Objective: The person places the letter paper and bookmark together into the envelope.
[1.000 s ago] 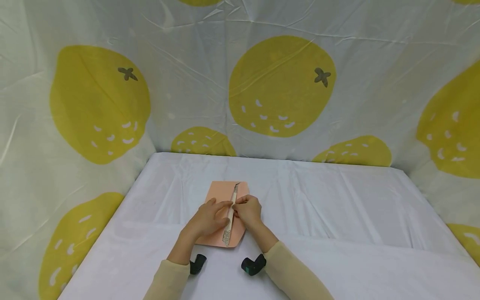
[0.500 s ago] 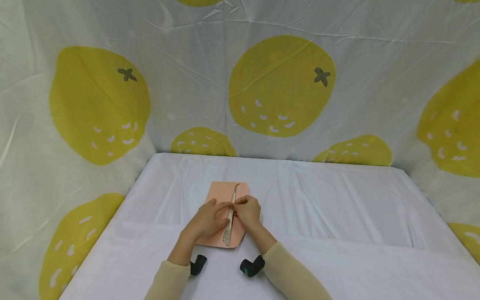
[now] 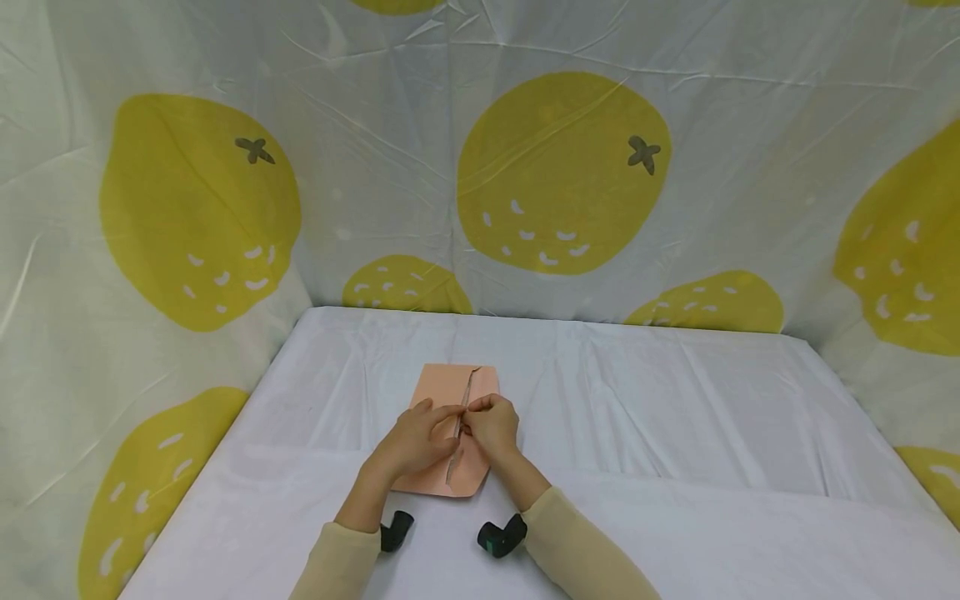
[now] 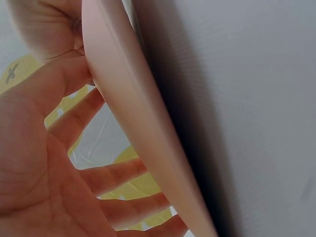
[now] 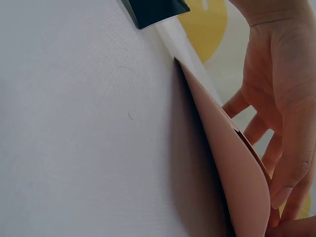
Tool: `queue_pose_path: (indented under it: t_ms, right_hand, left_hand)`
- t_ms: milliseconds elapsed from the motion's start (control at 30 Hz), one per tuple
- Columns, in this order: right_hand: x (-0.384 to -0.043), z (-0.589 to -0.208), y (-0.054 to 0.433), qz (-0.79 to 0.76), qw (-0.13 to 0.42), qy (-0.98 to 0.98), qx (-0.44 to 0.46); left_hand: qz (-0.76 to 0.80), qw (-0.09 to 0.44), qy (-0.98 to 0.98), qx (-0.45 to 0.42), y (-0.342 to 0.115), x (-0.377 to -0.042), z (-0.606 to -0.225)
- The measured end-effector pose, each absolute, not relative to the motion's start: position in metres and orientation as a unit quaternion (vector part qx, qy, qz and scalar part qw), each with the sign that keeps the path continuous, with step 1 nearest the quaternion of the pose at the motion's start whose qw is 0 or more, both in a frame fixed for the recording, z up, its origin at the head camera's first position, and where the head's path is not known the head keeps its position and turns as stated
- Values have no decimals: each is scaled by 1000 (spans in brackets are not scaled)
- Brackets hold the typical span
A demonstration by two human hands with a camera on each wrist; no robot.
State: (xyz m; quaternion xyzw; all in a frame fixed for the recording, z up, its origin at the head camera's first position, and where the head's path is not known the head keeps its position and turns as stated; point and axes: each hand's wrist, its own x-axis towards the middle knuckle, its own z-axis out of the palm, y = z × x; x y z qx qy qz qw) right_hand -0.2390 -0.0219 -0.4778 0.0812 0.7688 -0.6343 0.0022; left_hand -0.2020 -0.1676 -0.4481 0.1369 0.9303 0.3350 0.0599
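A salmon-pink envelope [image 3: 441, 385] lies on the white-covered table, a narrow uneven slit running lengthwise along it. On its left part rests my left hand [image 3: 415, 437], index finger and thumb spread and reaching toward the slit. My right hand [image 3: 495, 427] pinches the right-hand edge of the slit near its middle, fingers bent. In the left wrist view the envelope [image 4: 133, 108] bulges, and the left fingers lie straight against its upper face. The right wrist view shows my right thumb and fingers at the raised edge of the envelope [image 5: 227, 158]; their tips are partly hidden.
Black wrist-camera mounts show beneath the left wrist [image 3: 397, 531] and the right wrist [image 3: 501, 537]. The white tablecloth [image 3: 660, 417] has folds and creases. Lemon-printed curtain cloth [image 3: 375, 167] hangs behind the table and along its sides.
The pale strip with a speckled lower end, visible inside the gap earlier, has narrowed to a thin dark slit. My right hand has shifted slightly left; the left hand stays put.
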Motion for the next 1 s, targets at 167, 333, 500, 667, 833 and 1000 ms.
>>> queue_pose_path:
  t_ms: [167, 333, 500, 667, 833, 1000]
  right_hand:
    - [-238, -479, -20, -648, 19, 757, 82]
    - [-237, -479, -16, -669, 38, 739, 78]
    - [-236, -478, -11, -674, 47, 733, 77]
    - [-234, -478, -3, -681, 70, 725, 73]
    - [-228, -478, 5, -701, 84, 705, 66]
    - [-221, -475, 17, -717, 94, 689, 46]
  left_hand:
    - [332, 61, 931, 140, -167, -203, -449]
    - [326, 67, 932, 141, -166, -204, -450]
    - [311, 74, 938, 134, -164, -204, -447]
    - [285, 84, 946, 127, -163, -205, -448]
    - [266, 92, 953, 112, -165, -204, -451]
    - [267, 95, 954, 100, -167, -203, -455]
